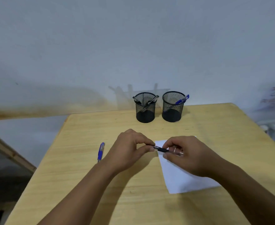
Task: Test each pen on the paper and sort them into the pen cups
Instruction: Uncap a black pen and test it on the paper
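Over the paper's (182, 179) near corner, both hands, left hand (130, 150) and right hand (187, 156), pinch a black pen (160, 149) by its ends. Uncapping probably goes best with a straight pull, barrel kept level above the table (84, 176).

2 bare forearms are seen, with no sleeves; the left hand (130, 150) and right hand (187, 155) are uncovered.

A light wooden table (84, 159) stands against a pale wall (133, 38).
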The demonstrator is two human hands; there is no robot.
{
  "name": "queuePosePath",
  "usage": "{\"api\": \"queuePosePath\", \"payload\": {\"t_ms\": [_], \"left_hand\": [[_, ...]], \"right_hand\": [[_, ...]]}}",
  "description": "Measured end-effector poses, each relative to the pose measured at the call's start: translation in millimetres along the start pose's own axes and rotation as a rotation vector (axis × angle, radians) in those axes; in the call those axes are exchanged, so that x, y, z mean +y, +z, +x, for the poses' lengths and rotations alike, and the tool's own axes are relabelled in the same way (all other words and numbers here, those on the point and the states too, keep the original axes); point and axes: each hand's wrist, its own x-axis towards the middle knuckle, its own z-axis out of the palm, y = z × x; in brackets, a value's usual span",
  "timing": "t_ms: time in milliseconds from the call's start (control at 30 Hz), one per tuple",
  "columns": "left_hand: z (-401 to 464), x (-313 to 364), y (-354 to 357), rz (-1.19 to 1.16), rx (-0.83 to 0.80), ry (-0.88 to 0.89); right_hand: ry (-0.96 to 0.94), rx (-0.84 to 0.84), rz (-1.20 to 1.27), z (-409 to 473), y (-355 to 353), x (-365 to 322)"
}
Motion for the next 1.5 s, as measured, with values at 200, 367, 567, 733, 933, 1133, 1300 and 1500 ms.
{"api": "queuePosePath", "payload": {"t_ms": [200,367,567,733,933,1133,1300,1500], "left_hand": [[8,22,31,-0.067,0.052,-0.017],[9,31,37,-0.104,0.079,-0.050],[7,30,32,-0.110,0.075,-0.116],[3,22,30,-0.147,0.161,-0.300],[-10,7,39,-0.130,0.306,-0.545],[-13,3,47,0.087,0.302,-0.515],[-20,2,53,0.153,0.327,-0.435],[-38,20,69,0.166,0.189,-0.194]], "right_hand": [[-0.010,0.101,-0.010,-4,-8,12],[-0.034,0.200,0.031,-7,-1,17],[0.063,0.206,0.075,-8,6,23],[0.161,0.231,0.266,-12,0,32],[0.332,0.336,0.701,-23,-3,46],[0.366,0.444,0.772,-28,-4,59],[0.352,0.523,0.877,-28,-8,69],[0.236,0.568,0.742,-23,-10,71]]}}
